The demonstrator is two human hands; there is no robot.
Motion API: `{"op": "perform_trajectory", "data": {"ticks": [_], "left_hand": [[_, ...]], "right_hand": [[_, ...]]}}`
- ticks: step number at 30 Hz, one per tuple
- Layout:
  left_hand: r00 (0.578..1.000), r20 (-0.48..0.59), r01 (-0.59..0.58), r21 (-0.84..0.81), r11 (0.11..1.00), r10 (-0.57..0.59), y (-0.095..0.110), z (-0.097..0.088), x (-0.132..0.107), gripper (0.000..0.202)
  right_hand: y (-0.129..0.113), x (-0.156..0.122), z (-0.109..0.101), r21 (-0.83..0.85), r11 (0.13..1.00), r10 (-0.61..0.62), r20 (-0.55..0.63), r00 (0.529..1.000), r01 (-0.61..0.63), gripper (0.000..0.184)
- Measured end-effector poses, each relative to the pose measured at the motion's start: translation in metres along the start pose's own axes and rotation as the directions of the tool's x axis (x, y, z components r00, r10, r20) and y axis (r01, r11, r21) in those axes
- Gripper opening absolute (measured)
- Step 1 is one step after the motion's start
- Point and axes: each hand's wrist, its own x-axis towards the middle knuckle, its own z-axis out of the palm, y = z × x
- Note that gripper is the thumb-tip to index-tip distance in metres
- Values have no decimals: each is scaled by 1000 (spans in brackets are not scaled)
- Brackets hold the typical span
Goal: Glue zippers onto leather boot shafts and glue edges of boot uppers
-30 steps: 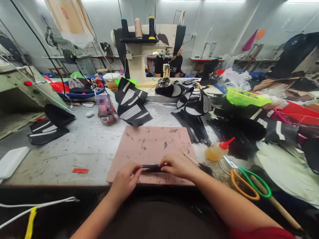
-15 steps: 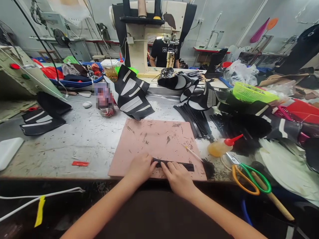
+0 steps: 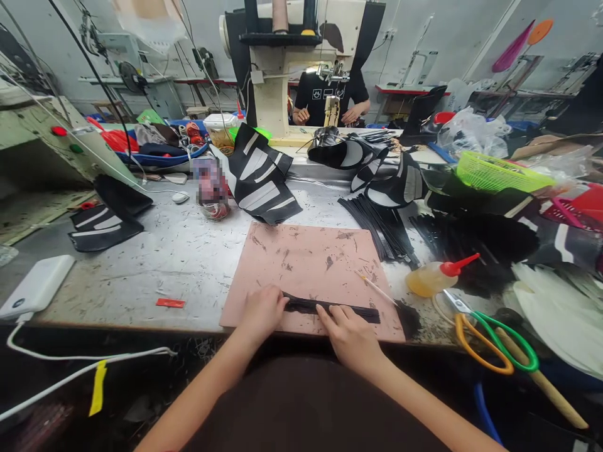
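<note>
A narrow black strip (image 3: 343,309) lies flat along the near edge of a pink work mat (image 3: 311,263). My left hand (image 3: 261,309) rests on the strip's left end, fingers pressed down on it. My right hand (image 3: 351,333) lies over the strip's middle, fingertips pushing on it. The strip's right end sticks out past my right hand. Both hands are at the table's front edge.
A glue bottle (image 3: 436,278) with a red tip, a thin stick (image 3: 377,289) and orange-green scissors (image 3: 490,336) lie right of the mat. Black strips (image 3: 381,226) and shoe pieces (image 3: 264,179) are behind it. A white power bank (image 3: 35,285) sits far left. Another person (image 3: 330,100) works at a sewing machine (image 3: 287,69).
A second ago both hands held the strip bunched between the fingers just above the mat's edge. It now lies stretched flat on the mat, with my hands spread apart along it.
</note>
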Motion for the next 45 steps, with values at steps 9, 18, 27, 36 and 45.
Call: {"op": "perform_trajectory", "data": {"ticks": [9, 18, 27, 36, 45], "left_hand": [[998, 56, 51, -174, 983, -42, -33, -5, 1, 20], [999, 27, -13, -210, 978, 19, -30, -1, -10, 24], [999, -32, 7, -136, 991, -11, -29, 1, -10, 20], [997, -58, 24, -267, 963, -41, -37, -27, 23, 12], [989, -95, -135, -218, 967, 117, -2, -41, 70, 16]], "right_hand": [[-6, -2, -1, -12, 1000, 7, 8, 1000, -6, 43], [63, 0, -4, -51, 917, 395, -19, 918, -396, 30], [131, 58, -6, -181, 760, 648, 280, 708, -625, 29], [182, 87, -2, -222, 628, 769, 320, 553, -746, 32], [185, 66, -3, 110, 662, 662, 378, 647, -742, 37]]}}
